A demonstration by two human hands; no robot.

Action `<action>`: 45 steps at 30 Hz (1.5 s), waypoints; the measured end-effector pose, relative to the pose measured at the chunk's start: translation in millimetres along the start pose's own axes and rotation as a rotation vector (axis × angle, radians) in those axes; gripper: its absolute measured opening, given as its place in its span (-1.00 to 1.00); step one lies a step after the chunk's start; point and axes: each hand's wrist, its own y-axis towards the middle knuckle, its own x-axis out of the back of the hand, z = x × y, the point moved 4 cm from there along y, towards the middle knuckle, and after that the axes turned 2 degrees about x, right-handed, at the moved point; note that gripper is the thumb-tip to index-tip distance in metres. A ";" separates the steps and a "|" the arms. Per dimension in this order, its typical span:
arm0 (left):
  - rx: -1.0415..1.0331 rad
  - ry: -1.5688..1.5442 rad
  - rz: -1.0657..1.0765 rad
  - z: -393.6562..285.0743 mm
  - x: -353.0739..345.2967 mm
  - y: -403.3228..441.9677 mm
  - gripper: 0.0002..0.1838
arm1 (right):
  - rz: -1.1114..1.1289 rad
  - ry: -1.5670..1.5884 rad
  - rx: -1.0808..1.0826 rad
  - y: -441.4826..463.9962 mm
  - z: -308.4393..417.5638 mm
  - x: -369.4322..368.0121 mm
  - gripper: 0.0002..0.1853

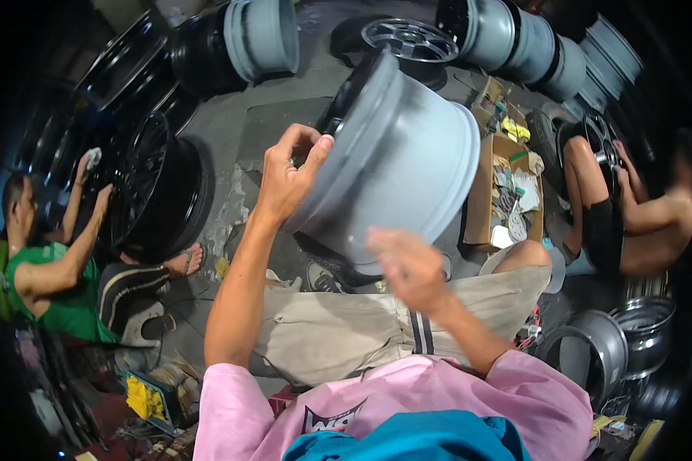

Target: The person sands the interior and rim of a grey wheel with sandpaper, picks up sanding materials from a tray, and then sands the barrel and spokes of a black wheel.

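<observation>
A grey wheel rim with a glossy black face on its left side stands tilted in front of my knees. Gripping the edge of that face is my left hand, thumb on the near side and fingers curled over the lip. My right hand is at the lower part of the grey barrel, blurred by motion, with its fingers bent toward the surface. Whether it holds anything is too smeared to tell.
Cardboard boxes of tools and scraps stand right of the rim. A co-worker in green handles a black rim at left; another person sits at right with a rim. More rims line the back.
</observation>
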 end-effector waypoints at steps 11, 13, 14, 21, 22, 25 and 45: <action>0.131 -0.128 0.088 -26.7 -70.2 -3.8 -0.70 | -0.432 0.105 -0.470 77.8 -174.8 167.8 -0.56; 0.156 -0.110 0.123 -32.7 -90.9 -11.5 -0.75 | -0.432 0.304 -0.543 81.8 -193.1 160.9 -0.53; 0.128 -0.100 0.156 -36.4 -102.1 -15.8 -0.75 | -0.420 0.373 -0.599 82.5 -199.3 156.4 -0.51; -0.058 -0.144 0.429 -65.0 -137.9 -18.7 -0.73 | -0.482 0.104 -0.689 48.2 -234.1 165.8 -0.57; -0.066 -0.104 0.423 -59.3 -132.8 -10.0 -0.73 | -0.532 0.126 -0.684 41.1 -229.7 172.2 -0.59; 0.067 0.098 0.297 -3.6 -97.4 27.8 -0.78 | -0.504 0.070 -0.811 -5.8 -267.3 195.9 -0.60; 0.557 0.369 0.235 226.9 -66.4 64.3 -0.01 | -0.206 -0.440 -1.116 -94.7 -325.5 212.8 -0.02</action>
